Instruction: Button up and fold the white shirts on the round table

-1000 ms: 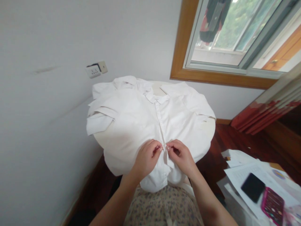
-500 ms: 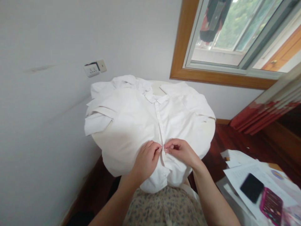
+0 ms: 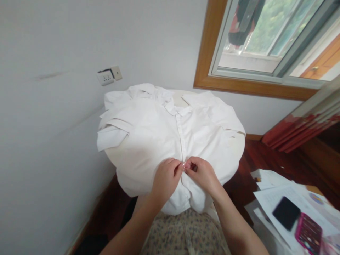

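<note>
A white collared shirt [image 3: 151,134] lies spread face up, its collar at the far side and its hem draping over the near edge of a pale rounded table [image 3: 120,155]. On the lower part of the button placket, my left hand [image 3: 167,177] pinches the fabric between thumb and forefinger. My right hand [image 3: 200,173] pinches the same spot from the other side, and the fingertips of both hands meet there. Whatever button sits between the fingertips is too small and covered to make out. Both sleeves lie folded out to the sides.
At the lower right, papers [image 3: 265,193] carry a black phone-like object [image 3: 287,213] and a pink-cased phone [image 3: 309,233]. A wall with a socket [image 3: 106,77] stands behind and to the left. A wood-framed window [image 3: 255,88] and a red-and-white curtain [image 3: 289,124] are at the right.
My right hand's fingertips have come in closer against the left ones at the placket. The whole view has shifted slightly; the shirt stays in place.
</note>
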{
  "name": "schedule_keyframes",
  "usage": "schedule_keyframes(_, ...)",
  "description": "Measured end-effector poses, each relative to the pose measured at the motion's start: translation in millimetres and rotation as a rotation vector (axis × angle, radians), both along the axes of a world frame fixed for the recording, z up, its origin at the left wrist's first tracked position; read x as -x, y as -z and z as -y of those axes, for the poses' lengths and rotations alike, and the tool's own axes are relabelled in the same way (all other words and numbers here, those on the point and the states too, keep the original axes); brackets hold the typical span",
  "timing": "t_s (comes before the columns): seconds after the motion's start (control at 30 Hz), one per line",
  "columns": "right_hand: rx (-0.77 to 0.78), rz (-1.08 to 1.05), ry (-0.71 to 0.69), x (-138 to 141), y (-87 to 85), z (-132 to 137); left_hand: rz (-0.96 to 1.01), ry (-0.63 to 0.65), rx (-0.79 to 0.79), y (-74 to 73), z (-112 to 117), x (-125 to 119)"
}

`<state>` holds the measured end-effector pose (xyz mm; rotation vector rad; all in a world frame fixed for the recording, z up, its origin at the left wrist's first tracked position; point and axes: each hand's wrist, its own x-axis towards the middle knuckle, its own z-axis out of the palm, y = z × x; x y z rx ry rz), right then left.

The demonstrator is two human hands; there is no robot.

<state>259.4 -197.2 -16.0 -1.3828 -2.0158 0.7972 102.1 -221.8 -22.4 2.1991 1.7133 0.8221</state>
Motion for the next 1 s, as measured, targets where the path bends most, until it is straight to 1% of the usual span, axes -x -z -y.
schedule_keyframes(0.27, 0.028, 0.006, 0.019, 0, 5.1, 0, -0.133, -0.061, 0.062, -7.4, -2, -4)
schedule_keyframes(0.37, -0.004, -0.006, 0.057, 1, 8.4, 3, -0.132, -0.054, 0.082, -9.7, -2, -2)
schedule_keyframes(0.5, -0.087, -0.035, 0.084, 2, 11.5, 6, -0.089, -0.031, 0.079, -11.6, 0, -1)
schedule_keyframes(0.6, -0.100, -0.058, 0.072, 1, 11.9, 3, -0.114, -0.040, 0.076, -13.8, -2, -3)
schedule_keyframes(0.73, -0.047, -0.102, 0.029, 0, 11.9, -10, -0.162, -0.061, 0.065, -16.7, -11, -3)
schedule_keyframes(0.83, -0.039, -0.127, 0.008, 0, 11.6, -18, -0.125, -0.056, 0.076, -15.6, -19, -1)
schedule_keyframes(1.0, -0.128, -0.072, -0.031, 0, 8.5, -16, -0.015, -0.037, 0.122, -8.4, -23, 6)
